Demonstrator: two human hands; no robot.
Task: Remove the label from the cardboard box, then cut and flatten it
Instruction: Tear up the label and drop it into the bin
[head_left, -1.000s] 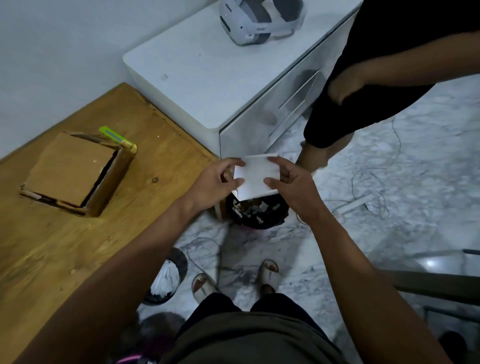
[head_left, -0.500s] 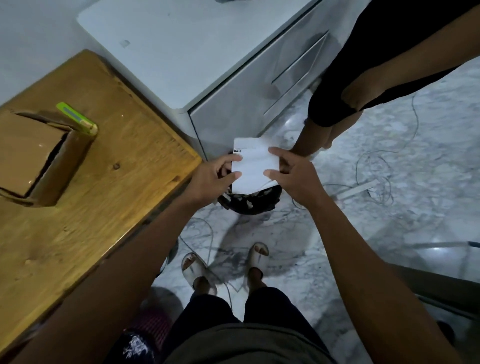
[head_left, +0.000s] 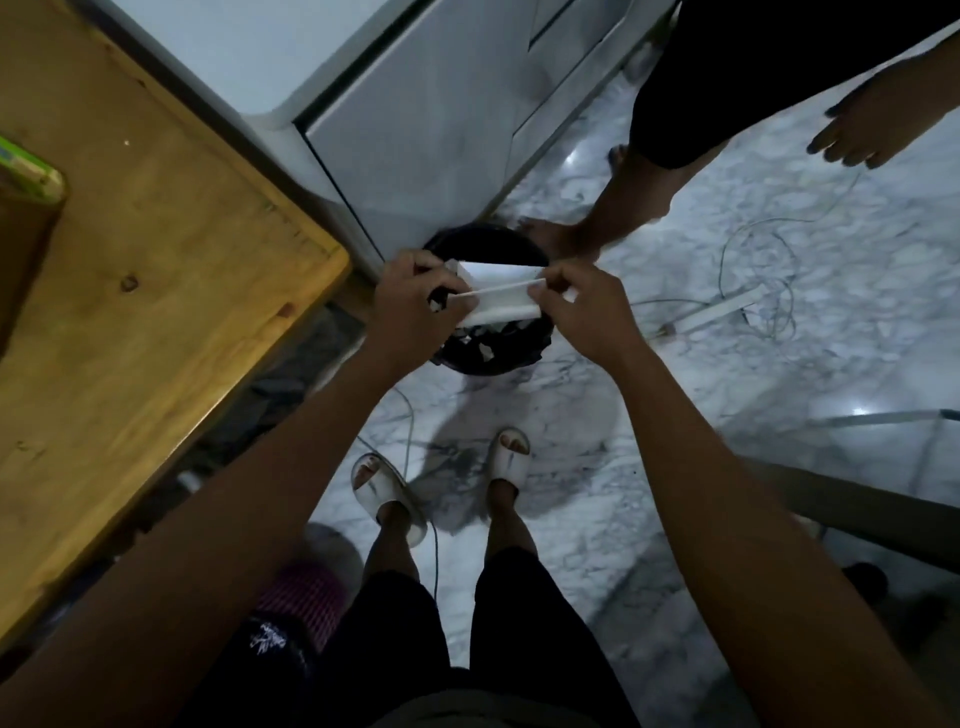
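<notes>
The white label (head_left: 501, 296) is folded across its middle and held over a black waste bin (head_left: 488, 353) on the floor. My left hand (head_left: 415, 306) pinches its left end and my right hand (head_left: 587, 312) pinches its right end. Only a dark corner of the cardboard box (head_left: 23, 228) shows at the left edge of the wooden table (head_left: 156, 291), with a green-capped tool (head_left: 28, 171) resting on it.
A white drawer cabinet (head_left: 415, 135) stands just behind the bin. Another person's legs (head_left: 623, 208) and a hand (head_left: 872, 124) are at the upper right. Loose cables and a power strip (head_left: 717, 312) lie on the marble floor. My sandalled feet (head_left: 441, 478) are below the bin.
The view has tilted down and moved toward the bin, so the box has slid almost out of frame. The flat label is now folded between both hands, lower over the bin.
</notes>
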